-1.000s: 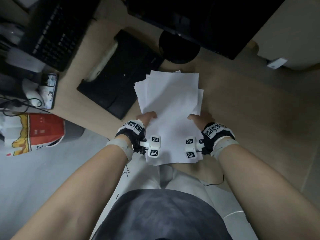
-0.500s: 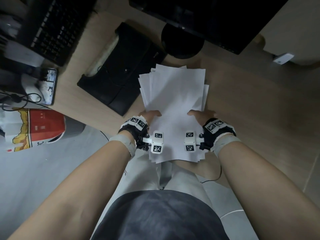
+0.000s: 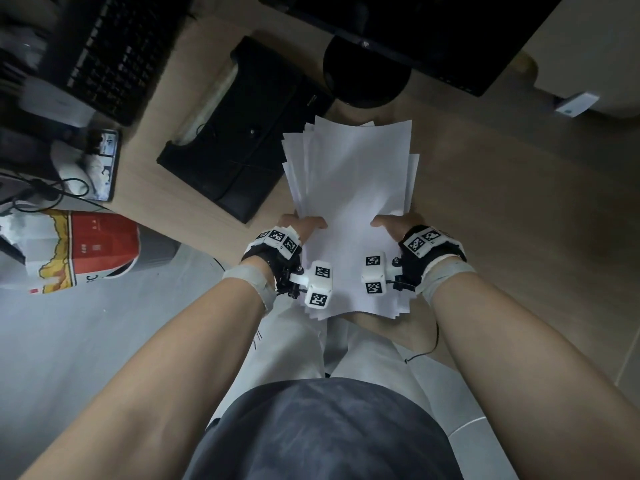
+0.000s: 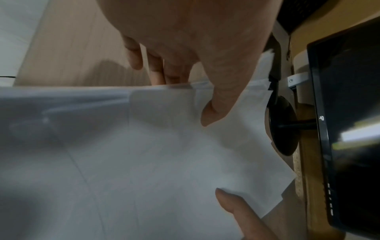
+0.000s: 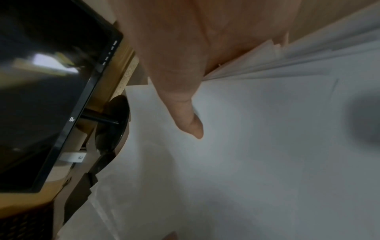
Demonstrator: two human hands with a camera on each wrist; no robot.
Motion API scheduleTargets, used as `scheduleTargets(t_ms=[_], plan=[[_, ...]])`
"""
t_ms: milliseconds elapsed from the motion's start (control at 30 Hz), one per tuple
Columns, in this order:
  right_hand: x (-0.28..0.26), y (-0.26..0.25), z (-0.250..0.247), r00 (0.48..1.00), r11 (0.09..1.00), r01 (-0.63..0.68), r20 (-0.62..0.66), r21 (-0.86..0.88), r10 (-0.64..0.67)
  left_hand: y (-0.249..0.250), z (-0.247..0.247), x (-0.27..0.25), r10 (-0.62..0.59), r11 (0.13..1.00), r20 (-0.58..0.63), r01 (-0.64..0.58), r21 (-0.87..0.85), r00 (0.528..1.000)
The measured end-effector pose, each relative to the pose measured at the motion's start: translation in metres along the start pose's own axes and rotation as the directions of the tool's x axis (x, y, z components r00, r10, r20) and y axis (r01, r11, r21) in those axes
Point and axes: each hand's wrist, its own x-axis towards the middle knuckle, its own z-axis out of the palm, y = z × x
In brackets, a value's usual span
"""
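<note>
A loose stack of white paper sheets (image 3: 349, 188) is held above the wooden desk (image 3: 502, 209), its edges fanned and uneven. My left hand (image 3: 304, 225) grips the stack's left edge, thumb on top (image 4: 213, 112) and fingers (image 4: 160, 71) underneath. My right hand (image 3: 391, 223) grips the right edge the same way, thumb on the top sheet (image 5: 191, 123), its other fingers hidden below. The sheets (image 5: 267, 146) fill most of both wrist views.
A black folder or case (image 3: 242, 140) lies on the desk left of the paper. A monitor (image 3: 433, 32) on a round black base (image 3: 367, 77) stands behind. A keyboard (image 3: 114, 53), a phone (image 3: 104, 164) and a red-and-white bag (image 3: 69, 251) are at the left.
The stack has shifted slightly forward toward the monitor, with both hands still gripping its sides. The sheets look a little more gathered than a second ago.
</note>
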Motion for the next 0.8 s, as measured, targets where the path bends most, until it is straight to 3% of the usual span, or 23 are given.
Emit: scheduleTargets(t_ms=[100, 233, 333, 467, 567, 733, 800], plan=[[-0.005, 0.001, 0.000, 0.999, 1.000, -0.017, 0.035, -0.007, 0.017, 0.001, -0.006, 0.002, -0.102, 0.995, 0.041, 0.103, -0.005, 0.994], [-0.001, 0.000, 0.003, 1.000, 1.000, -0.018, -0.002, -0.004, 0.018, -0.009, -0.002, 0.020, -0.126, 0.992, 0.064, 0.127, -0.010, 0.990], [0.003, 0.001, 0.005, 0.997, 0.997, 0.053, -0.055, 0.062, -0.050, -0.003, -0.008, 0.010, -0.129, 0.987, 0.077, 0.135, -0.083, 0.989], [0.007, 0.006, 0.007, 0.988, 0.989, 0.146, -0.058, 0.003, -0.145, -0.002, -0.014, 0.011, -0.034, 0.989, 0.069, 0.044, -0.142, 0.997], [0.005, 0.008, 0.007, 0.986, 0.985, 0.160, -0.044, 0.055, -0.158, -0.003, -0.006, 0.012, 0.077, 0.982, 0.047, -0.067, -0.177, 0.996], [-0.009, 0.008, -0.016, 0.978, 0.973, 0.186, -0.125, 0.141, -0.169, 0.020, 0.004, -0.015, 0.184, 0.981, -0.004, -0.184, -0.068, 0.983], [-0.021, 0.008, -0.033, 0.965, 0.957, 0.224, -0.178, 0.184, -0.192, 0.034, 0.004, -0.035, 0.260, 0.961, -0.008, -0.260, -0.099, 0.966]])
